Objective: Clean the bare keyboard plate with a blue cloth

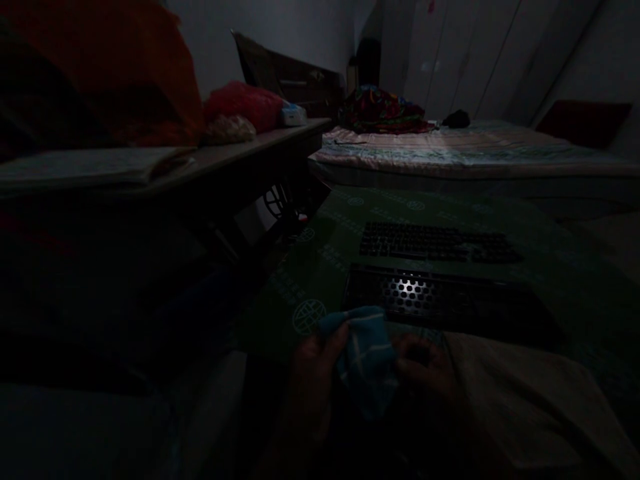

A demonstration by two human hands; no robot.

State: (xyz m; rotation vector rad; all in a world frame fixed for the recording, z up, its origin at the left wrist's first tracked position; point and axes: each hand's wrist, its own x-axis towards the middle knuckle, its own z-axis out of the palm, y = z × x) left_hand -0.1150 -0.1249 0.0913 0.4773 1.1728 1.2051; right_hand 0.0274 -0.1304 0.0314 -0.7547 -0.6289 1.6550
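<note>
While the person's left hand [320,363] pinches a blue checked cloth [367,353] between thumb and fingers, most of the fabric hangs down beside that hand, toward the right hand [425,367]. The thumb seems laid on top to keep the folds from slipping. The right hand is curled at the cloth's right side; in such dim light one cannot tell whether its fingers grip the cloth, a small dark piece, or nothing. Held between the two hands, the cloth is probably kept there so that both can work on it.

To the right of the right hand spreads some tan fabric [525,393], its purpose unclear. Just beyond both hands, a black casing [410,297] with a honeycomb pattern lies along the green cover [273,307], a bright spot of light on it. Farther from the hands, a keyboard section [415,241] with rows of dark keys lies roughly parallel to the casing and apart from it, perhaps so that each stays within reach.

Forward and left of the left hand, a side table [305,132] bears a red bag [245,103]; farthest ahead of the hands is a bed [465,150].
</note>
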